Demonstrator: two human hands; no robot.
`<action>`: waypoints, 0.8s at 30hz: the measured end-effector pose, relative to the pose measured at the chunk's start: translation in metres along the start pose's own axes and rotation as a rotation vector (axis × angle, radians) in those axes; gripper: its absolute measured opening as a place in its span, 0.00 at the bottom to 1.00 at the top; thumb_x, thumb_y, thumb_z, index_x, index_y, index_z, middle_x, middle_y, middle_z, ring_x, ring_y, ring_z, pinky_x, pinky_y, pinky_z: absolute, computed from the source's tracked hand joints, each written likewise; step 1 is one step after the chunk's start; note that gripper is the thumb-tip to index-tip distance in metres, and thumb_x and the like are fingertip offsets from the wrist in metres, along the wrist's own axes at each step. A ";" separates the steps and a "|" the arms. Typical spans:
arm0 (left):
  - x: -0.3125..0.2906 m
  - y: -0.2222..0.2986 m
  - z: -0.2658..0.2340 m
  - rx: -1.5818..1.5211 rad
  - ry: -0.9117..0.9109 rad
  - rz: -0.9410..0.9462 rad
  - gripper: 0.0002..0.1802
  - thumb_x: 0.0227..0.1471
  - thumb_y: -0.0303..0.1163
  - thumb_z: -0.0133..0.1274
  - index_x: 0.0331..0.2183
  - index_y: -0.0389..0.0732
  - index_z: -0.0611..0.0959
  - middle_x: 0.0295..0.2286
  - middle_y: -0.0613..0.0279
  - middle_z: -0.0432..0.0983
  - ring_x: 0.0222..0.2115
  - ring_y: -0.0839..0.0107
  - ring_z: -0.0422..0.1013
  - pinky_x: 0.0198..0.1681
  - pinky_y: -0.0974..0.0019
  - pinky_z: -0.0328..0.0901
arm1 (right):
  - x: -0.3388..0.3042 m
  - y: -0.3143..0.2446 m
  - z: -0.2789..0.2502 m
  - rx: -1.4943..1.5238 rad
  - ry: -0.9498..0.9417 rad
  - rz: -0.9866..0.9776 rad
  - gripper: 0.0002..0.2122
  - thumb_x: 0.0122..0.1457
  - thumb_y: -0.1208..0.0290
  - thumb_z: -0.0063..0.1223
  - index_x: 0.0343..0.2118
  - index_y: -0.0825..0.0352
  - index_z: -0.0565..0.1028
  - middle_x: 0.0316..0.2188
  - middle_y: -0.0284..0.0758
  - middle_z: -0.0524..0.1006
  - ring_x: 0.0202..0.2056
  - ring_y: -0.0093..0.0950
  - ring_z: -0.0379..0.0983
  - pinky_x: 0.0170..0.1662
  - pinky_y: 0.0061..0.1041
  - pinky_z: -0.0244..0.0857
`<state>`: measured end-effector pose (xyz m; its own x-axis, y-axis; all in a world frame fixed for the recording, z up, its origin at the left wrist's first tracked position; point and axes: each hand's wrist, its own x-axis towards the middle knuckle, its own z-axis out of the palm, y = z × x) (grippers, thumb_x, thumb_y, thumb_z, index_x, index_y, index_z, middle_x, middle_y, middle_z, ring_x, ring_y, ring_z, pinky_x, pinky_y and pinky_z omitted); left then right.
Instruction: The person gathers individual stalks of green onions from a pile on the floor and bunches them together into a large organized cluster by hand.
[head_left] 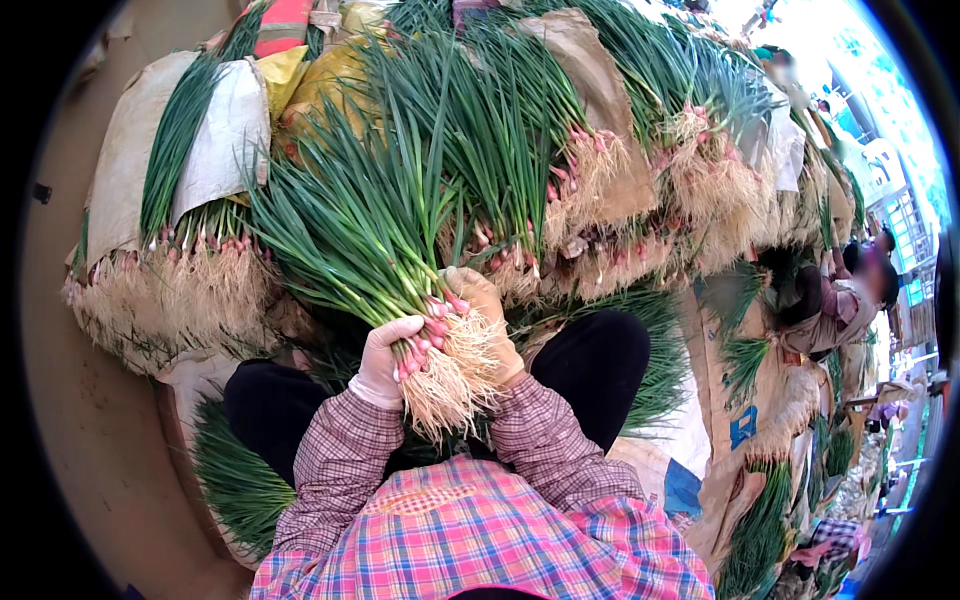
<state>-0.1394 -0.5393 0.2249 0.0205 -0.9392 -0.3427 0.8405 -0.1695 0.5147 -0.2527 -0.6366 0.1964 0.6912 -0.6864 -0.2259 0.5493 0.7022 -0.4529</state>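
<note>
A thick bunch of spring onions is held up in front of me, its pink bulbs and pale hanging roots toward me and its long green leaves fanning away to the upper left. My left hand, in a thin whitish glove, wraps the bunch from the left just below the leaves, thumb lying across the bulbs. From the right, my right hand, in a beige glove, closes round the bulbs and roots. Part of its fingers is hidden behind the bunch.
A long heap of spring onions lies ahead, partly under brown sacking and white sacks. Loose green leaves lie by my left knee. More bunches lie at the lower right. Another person sits at the right.
</note>
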 end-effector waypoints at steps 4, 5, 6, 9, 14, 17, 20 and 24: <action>0.001 -0.001 -0.001 -0.012 0.014 -0.015 0.14 0.46 0.28 0.47 0.35 0.28 0.74 0.23 0.55 0.74 0.15 0.82 0.68 0.14 0.85 0.62 | 0.002 0.005 0.001 -0.216 0.118 -0.123 0.09 0.59 0.68 0.47 0.30 0.69 0.71 0.22 0.31 0.73 0.20 0.18 0.68 0.24 0.16 0.64; 0.001 -0.002 -0.002 -0.022 0.047 -0.026 0.14 0.46 0.28 0.47 0.35 0.27 0.74 0.23 0.55 0.74 0.15 0.82 0.68 0.14 0.84 0.62 | 0.002 0.005 0.005 -0.312 0.159 -0.168 0.09 0.59 0.67 0.47 0.30 0.69 0.71 0.21 0.30 0.72 0.19 0.18 0.67 0.23 0.15 0.64; 0.000 0.000 -0.004 -0.004 0.037 -0.010 0.15 0.45 0.27 0.47 0.35 0.28 0.74 0.22 0.55 0.74 0.15 0.82 0.68 0.16 0.84 0.64 | -0.001 0.002 0.010 -0.423 0.381 -0.300 0.09 0.60 0.66 0.46 0.29 0.67 0.71 0.17 0.27 0.68 0.17 0.17 0.64 0.19 0.12 0.59; -0.008 0.005 -0.010 -0.077 -0.043 -0.008 0.14 0.44 0.26 0.48 0.35 0.28 0.74 0.22 0.56 0.75 0.17 0.81 0.69 0.18 0.82 0.65 | 0.000 -0.025 -0.022 -0.552 0.478 -0.245 0.10 0.58 0.62 0.47 0.30 0.65 0.73 0.19 0.28 0.68 0.17 0.16 0.64 0.19 0.10 0.58; -0.008 -0.008 -0.014 -0.029 0.010 0.061 0.18 0.51 0.35 0.47 0.40 0.29 0.73 0.25 0.58 0.74 0.17 0.83 0.68 0.16 0.84 0.63 | -0.020 -0.064 -0.050 -1.108 0.647 -0.545 0.10 0.55 0.66 0.50 0.35 0.68 0.74 0.31 0.33 0.76 0.31 0.23 0.70 0.35 0.19 0.64; 0.002 -0.013 -0.005 -0.151 -0.019 0.034 0.21 0.52 0.36 0.47 0.41 0.27 0.72 0.25 0.58 0.74 0.18 0.85 0.68 0.15 0.86 0.61 | 0.009 -0.108 -0.106 -1.173 0.665 -0.487 0.11 0.52 0.70 0.54 0.36 0.72 0.74 0.29 0.33 0.75 0.31 0.23 0.70 0.37 0.20 0.63; -0.002 -0.002 -0.026 -0.169 -0.116 0.020 0.20 0.52 0.35 0.46 0.40 0.27 0.71 0.28 0.55 0.73 0.20 0.80 0.70 0.22 0.81 0.67 | 0.022 -0.111 -0.079 -1.063 0.600 -0.464 0.09 0.52 0.71 0.55 0.33 0.70 0.74 0.24 0.30 0.74 0.25 0.19 0.68 0.31 0.18 0.63; -0.004 0.001 -0.003 -0.226 -0.151 -0.039 0.15 0.51 0.31 0.45 0.37 0.29 0.72 0.24 0.57 0.74 0.19 0.80 0.72 0.19 0.80 0.69 | -0.007 -0.125 -0.025 -1.043 0.536 -0.563 0.02 0.54 0.74 0.52 0.28 0.66 0.73 0.20 0.28 0.73 0.21 0.15 0.67 0.20 0.14 0.62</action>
<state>-0.1370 -0.5347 0.2245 -0.0811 -0.9699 -0.2294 0.9390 -0.1515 0.3087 -0.3374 -0.7242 0.2333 0.0806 -0.9967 0.0092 -0.0888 -0.0164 -0.9959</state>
